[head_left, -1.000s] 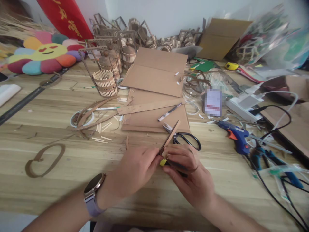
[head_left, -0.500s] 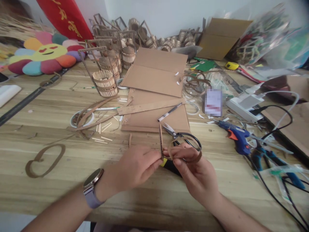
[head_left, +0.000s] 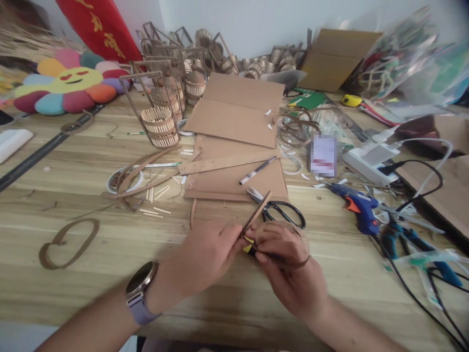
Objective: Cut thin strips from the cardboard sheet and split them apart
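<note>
Near the front edge of the tabletop, the left hand grips the cardboard strip, now tilted right, not upright; the right hand has closed around a thin band; handling apparently continues.

1. One left hand, one right hand.
2. Two cardboard sheets, one pen, one scissors.
3. One glue gun, one watch.
4. Brown strips, little buckets — too tangled to count.

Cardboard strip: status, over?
Left hand gripping cardboard strip. Right hand close beside, pinching thin paper strip. Scissors lie just beyond, partly hidden by cardboard strip.
</note>
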A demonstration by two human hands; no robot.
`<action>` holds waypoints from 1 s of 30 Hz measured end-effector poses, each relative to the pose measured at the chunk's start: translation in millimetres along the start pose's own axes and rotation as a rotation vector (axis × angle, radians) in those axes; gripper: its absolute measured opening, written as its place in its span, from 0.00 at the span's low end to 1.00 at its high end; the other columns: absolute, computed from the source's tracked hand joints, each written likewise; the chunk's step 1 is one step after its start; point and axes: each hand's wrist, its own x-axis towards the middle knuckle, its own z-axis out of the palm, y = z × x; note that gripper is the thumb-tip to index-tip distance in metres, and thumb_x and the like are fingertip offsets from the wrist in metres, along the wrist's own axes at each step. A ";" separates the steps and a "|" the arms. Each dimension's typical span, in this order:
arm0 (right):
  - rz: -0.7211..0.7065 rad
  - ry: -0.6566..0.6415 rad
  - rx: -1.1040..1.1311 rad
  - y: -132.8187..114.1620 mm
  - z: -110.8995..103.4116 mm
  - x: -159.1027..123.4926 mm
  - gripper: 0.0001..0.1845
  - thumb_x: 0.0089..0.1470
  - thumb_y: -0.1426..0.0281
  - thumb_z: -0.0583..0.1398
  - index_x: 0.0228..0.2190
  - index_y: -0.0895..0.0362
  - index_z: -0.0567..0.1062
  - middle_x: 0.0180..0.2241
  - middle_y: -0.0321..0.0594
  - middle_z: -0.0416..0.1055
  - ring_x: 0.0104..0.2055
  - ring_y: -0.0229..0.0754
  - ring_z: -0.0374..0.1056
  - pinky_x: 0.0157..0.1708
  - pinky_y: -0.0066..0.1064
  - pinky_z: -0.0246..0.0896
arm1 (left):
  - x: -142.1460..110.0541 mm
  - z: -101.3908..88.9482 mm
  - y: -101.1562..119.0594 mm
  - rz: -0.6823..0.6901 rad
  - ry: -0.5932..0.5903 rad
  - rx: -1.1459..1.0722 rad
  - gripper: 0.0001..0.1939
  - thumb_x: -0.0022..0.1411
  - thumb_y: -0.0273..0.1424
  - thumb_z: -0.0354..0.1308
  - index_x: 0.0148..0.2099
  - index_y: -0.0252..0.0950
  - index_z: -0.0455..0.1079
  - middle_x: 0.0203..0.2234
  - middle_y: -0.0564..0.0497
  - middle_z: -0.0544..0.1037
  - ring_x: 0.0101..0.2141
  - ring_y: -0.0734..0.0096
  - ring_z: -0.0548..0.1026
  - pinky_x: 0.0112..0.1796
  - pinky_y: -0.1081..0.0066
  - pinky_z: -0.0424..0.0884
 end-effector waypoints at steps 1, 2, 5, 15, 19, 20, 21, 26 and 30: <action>-0.016 0.000 -0.047 0.6 -0.1 0.0 0.09 0.57 0.76 0.59 0.38 0.51 0.68 0.37 0.39 0.80 0.41 0.44 0.76 0.44 0.41 0.64 | -1.0 1.1 0.1 -0.004 0.001 0.012 0.21 0.76 0.36 0.36 0.38 0.35 0.67 0.29 0.48 0.77 0.30 0.65 0.74 0.31 0.68 0.65; -0.026 -0.006 -0.086 1.5 -0.2 -0.3 0.10 0.57 0.76 0.60 0.39 0.51 0.69 0.38 0.40 0.80 0.43 0.45 0.76 0.44 0.41 0.64 | -1.9 2.0 0.0 -0.004 0.005 0.021 0.21 0.75 0.36 0.36 0.38 0.35 0.67 0.29 0.48 0.77 0.30 0.65 0.74 0.31 0.68 0.65; -0.025 -0.019 -0.131 4.7 0.1 -2.6 0.10 0.56 0.77 0.61 0.38 0.50 0.70 0.42 0.41 0.80 0.46 0.46 0.75 0.46 0.43 0.63 | -3.7 3.7 -0.4 -0.001 0.024 0.036 0.21 0.75 0.36 0.38 0.37 0.35 0.68 0.27 0.49 0.77 0.28 0.65 0.74 0.30 0.68 0.65; 0.202 -0.014 0.139 6.4 -0.5 -5.1 0.05 0.62 0.73 0.56 0.37 0.49 0.70 0.37 0.38 0.81 0.44 0.45 0.77 0.45 0.43 0.66 | 2.0 -3.9 0.2 0.201 0.087 -0.006 0.23 0.76 0.35 0.37 0.31 0.36 0.65 0.21 0.52 0.72 0.24 0.70 0.69 0.27 0.71 0.59; 0.283 -0.035 0.265 5.9 -4.9 -2.8 0.05 0.63 0.69 0.57 0.38 0.50 0.73 0.37 0.40 0.81 0.44 0.45 0.77 0.44 0.41 0.70 | 3.9 -10.0 -4.1 0.234 0.041 -0.046 0.24 0.76 0.37 0.36 0.30 0.36 0.65 0.22 0.52 0.72 0.25 0.70 0.69 0.29 0.72 0.59; 0.298 -0.031 0.315 5.8 -5.5 -1.9 0.06 0.64 0.69 0.56 0.38 0.50 0.74 0.37 0.40 0.81 0.44 0.45 0.77 0.44 0.40 0.71 | 4.4 -11.0 -5.5 0.247 0.027 -0.064 0.24 0.76 0.37 0.36 0.31 0.36 0.66 0.22 0.52 0.72 0.26 0.70 0.69 0.30 0.72 0.59; 0.318 -0.025 0.372 5.6 -5.8 -1.1 0.07 0.64 0.69 0.55 0.38 0.49 0.74 0.37 0.39 0.81 0.43 0.44 0.77 0.43 0.39 0.71 | 4.8 -11.8 -6.7 0.263 0.008 -0.083 0.24 0.76 0.37 0.36 0.31 0.36 0.66 0.23 0.52 0.73 0.26 0.71 0.69 0.30 0.72 0.60; 0.368 0.029 0.471 3.5 -3.0 -2.5 0.08 0.65 0.72 0.53 0.38 0.49 0.72 0.36 0.38 0.80 0.44 0.43 0.77 0.42 0.37 0.73 | 6.9 -13.8 -6.5 0.266 -0.041 -0.134 0.24 0.76 0.37 0.37 0.31 0.36 0.66 0.24 0.52 0.73 0.28 0.70 0.69 0.33 0.71 0.60; 0.192 0.052 0.235 1.3 0.6 -7.5 0.09 0.60 0.76 0.57 0.39 0.49 0.68 0.38 0.38 0.81 0.44 0.45 0.76 0.47 0.44 0.66 | 4.3 -10.7 -1.7 0.125 -0.011 -0.134 0.24 0.73 0.45 0.40 0.29 0.37 0.62 0.22 0.53 0.70 0.25 0.70 0.67 0.29 0.70 0.58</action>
